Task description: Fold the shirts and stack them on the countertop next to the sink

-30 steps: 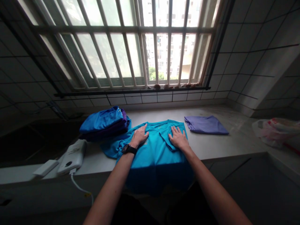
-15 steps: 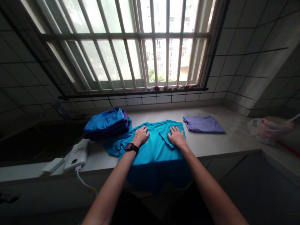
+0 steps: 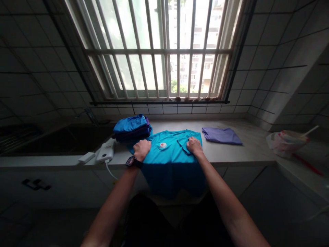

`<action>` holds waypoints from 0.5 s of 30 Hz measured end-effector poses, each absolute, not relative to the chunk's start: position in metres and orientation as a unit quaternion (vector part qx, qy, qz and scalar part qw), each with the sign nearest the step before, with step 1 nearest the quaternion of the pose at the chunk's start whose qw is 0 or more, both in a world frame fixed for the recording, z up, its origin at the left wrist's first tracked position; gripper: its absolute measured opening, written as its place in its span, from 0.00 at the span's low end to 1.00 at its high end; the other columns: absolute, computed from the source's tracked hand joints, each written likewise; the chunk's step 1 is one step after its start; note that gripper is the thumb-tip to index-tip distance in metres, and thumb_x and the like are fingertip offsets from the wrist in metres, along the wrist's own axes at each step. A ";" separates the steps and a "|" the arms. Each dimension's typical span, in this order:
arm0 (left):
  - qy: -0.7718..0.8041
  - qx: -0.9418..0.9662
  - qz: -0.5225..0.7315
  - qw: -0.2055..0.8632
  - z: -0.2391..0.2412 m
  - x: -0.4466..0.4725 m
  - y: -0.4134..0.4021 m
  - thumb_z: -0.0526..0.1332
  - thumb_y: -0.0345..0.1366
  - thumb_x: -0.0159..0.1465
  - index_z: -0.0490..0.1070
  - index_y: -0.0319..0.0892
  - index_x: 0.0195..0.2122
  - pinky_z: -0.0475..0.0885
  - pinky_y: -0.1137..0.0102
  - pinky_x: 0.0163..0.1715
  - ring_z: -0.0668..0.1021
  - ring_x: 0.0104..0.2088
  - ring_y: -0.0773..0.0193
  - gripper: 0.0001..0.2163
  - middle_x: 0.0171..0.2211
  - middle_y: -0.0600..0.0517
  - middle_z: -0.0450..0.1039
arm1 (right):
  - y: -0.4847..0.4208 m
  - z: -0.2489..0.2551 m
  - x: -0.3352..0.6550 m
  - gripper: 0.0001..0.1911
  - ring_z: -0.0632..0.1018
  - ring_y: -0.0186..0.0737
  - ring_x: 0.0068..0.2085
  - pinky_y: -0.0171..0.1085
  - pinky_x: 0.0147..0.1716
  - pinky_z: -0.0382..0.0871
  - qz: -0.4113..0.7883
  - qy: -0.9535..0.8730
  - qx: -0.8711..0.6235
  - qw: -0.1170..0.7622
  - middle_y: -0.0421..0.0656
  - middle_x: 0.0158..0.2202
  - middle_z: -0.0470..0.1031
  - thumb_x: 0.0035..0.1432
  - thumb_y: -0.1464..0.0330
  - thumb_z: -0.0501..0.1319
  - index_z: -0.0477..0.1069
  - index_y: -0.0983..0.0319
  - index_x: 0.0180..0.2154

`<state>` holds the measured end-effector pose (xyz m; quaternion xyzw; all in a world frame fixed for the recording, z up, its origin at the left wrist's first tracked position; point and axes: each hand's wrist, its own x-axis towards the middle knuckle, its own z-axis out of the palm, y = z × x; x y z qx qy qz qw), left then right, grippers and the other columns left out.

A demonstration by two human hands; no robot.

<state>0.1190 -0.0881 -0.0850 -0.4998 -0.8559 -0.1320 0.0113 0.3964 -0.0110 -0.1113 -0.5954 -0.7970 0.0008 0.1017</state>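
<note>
A teal shirt (image 3: 171,158) lies on the stone counter (image 3: 246,152), its lower part hanging over the front edge. A small white and red badge (image 3: 162,145) shows on its chest. My left hand (image 3: 141,149), with a dark watch on the wrist, is curled into a fist on the shirt's left side, where the sleeve was. My right hand (image 3: 194,145) rests with curled fingers on the folded right side of the shirt, near the collar. Both hands appear to grip the cloth.
A stack of folded blue and purple clothes (image 3: 132,126) sits left of the shirt. A folded lilac garment (image 3: 221,135) lies to the right. A white device with a cable (image 3: 105,153) and a small white block (image 3: 86,157) sit beside a dark sink (image 3: 61,139). A plastic bag (image 3: 285,143) stands far right.
Both hands went from lying flat and open on the shirt to curled. The left hand slid to the left sleeve, uncovering the badge. The camera pulled back and turned left.
</note>
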 end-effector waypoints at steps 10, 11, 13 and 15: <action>-0.850 -0.418 -0.303 -0.106 -0.088 0.041 -0.109 0.70 0.40 0.49 0.73 0.39 0.30 0.72 0.59 0.45 0.77 0.53 0.36 0.12 0.41 0.33 0.79 | -0.015 -0.112 0.397 0.20 0.74 0.46 0.58 0.37 0.53 0.64 0.012 -0.792 -0.600 0.117 0.54 0.58 0.75 0.69 0.69 0.49 0.73 0.64 0.55; -0.832 -0.437 -0.317 -0.128 -0.086 0.039 -0.107 0.69 0.38 0.48 0.70 0.41 0.25 0.72 0.62 0.42 0.79 0.48 0.40 0.10 0.35 0.39 0.80 | -0.016 -0.112 0.397 0.20 0.74 0.47 0.58 0.38 0.54 0.64 0.013 -0.791 -0.600 0.118 0.54 0.58 0.75 0.69 0.69 0.49 0.73 0.64 0.55; -0.809 -0.455 -0.339 -0.155 -0.083 0.036 -0.104 0.68 0.38 0.49 0.67 0.42 0.21 0.70 0.68 0.35 0.80 0.38 0.51 0.10 0.25 0.49 0.75 | -0.015 -0.113 0.397 0.20 0.75 0.48 0.57 0.39 0.54 0.64 0.016 -0.791 -0.600 0.120 0.55 0.58 0.75 0.68 0.69 0.50 0.74 0.64 0.55; -0.787 -0.462 -0.370 -0.172 -0.078 0.036 -0.101 0.68 0.40 0.51 0.67 0.42 0.21 0.68 0.70 0.30 0.77 0.31 0.58 0.11 0.22 0.53 0.71 | -0.015 -0.114 0.397 0.20 0.75 0.48 0.57 0.39 0.53 0.65 0.019 -0.791 -0.599 0.124 0.55 0.58 0.75 0.68 0.69 0.50 0.74 0.64 0.55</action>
